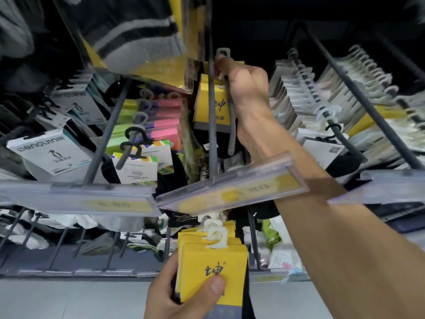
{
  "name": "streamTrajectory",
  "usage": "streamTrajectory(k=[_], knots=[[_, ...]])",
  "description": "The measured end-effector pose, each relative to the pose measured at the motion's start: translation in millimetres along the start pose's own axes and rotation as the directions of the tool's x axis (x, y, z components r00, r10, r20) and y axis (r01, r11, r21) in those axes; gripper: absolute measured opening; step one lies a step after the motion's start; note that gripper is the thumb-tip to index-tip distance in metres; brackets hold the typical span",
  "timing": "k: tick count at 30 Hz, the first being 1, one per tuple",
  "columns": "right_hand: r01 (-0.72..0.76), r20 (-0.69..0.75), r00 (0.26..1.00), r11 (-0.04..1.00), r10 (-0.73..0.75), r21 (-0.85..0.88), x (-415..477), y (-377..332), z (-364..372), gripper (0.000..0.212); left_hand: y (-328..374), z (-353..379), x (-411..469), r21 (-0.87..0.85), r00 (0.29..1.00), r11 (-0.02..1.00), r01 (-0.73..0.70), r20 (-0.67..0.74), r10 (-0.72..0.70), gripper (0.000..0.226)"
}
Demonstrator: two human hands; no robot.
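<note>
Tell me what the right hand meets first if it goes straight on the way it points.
The right hand points up and inward and pinches the white hanger of a yellow pack. Just beyond lies the grey peg, then probably the dark back panel; depth is unclear.

The left hand (179, 298) and its stack of yellow packs (213, 270) run off the bottom edge. At upper centre the right hand (247, 86) hides its own fingertips and grip. Figures on the price strip (232, 192) blur; the striped pack (138, 38) up top is smeared.
</note>
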State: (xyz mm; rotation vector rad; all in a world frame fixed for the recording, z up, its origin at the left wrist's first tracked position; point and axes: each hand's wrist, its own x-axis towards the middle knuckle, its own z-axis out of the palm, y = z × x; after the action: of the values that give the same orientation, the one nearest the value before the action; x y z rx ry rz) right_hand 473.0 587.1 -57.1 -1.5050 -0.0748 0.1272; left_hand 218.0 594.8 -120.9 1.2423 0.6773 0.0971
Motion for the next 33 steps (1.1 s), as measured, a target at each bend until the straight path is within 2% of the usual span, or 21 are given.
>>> streamTrajectory(k=[4,9,13,16,18,22,25,29,33], knots=[[-0.01,0.003,1.0,1.0,0.01,0.014,-4,0,-1,0.03,-1,-4,0,-0.003,1.0,1.0,-0.007,-0.025,0.007,0.087],[0.02,0.002,1.0,0.995,-0.019,-0.094,-13,6,16,0.045,-4,-8,-1,0.039,0.999,0.999,-0.021,-0.04,0.022,0.086],[0.046,0.021,0.999,0.995,-0.044,-0.085,-11,6,12,0.042,-4,-10,-4,0.044,0.997,0.998,-0.035,-0.071,0.039,0.054],[0.056,0.023,0.998,0.996,-0.054,-0.074,-14,9,10,0.043,-4,-13,-6,0.05,0.992,0.998,-0.044,-0.113,0.05,0.041],[0.077,-0.003,0.997,0.993,-0.078,-0.087,-21,13,10,0.046,-3,-17,-9,0.043,0.991,0.998,-0.045,-0.127,0.05,0.042],[0.152,-0.06,0.987,0.986,-0.148,0.063,-35,22,9,0.036,-3,-25,-15,0.037,0.988,0.998,-0.058,-0.141,0.062,0.046],[0.182,-0.11,0.979,0.98,-0.173,0.078,-43,24,10,0.033,-5,-31,-18,0.04,0.99,0.998,-0.056,-0.126,0.061,0.046],[0.14,-0.136,0.981,0.99,-0.141,-0.014,-61,29,-1,0.024,-10,-40,-21,0.017,0.99,0.998,-0.058,-0.126,0.06,0.048],[0.135,-0.116,0.984,0.99,-0.138,-0.031,-104,36,-21,0.036,-13,-45,-24,0.005,0.988,0.997,-0.074,-0.135,0.074,0.048]])
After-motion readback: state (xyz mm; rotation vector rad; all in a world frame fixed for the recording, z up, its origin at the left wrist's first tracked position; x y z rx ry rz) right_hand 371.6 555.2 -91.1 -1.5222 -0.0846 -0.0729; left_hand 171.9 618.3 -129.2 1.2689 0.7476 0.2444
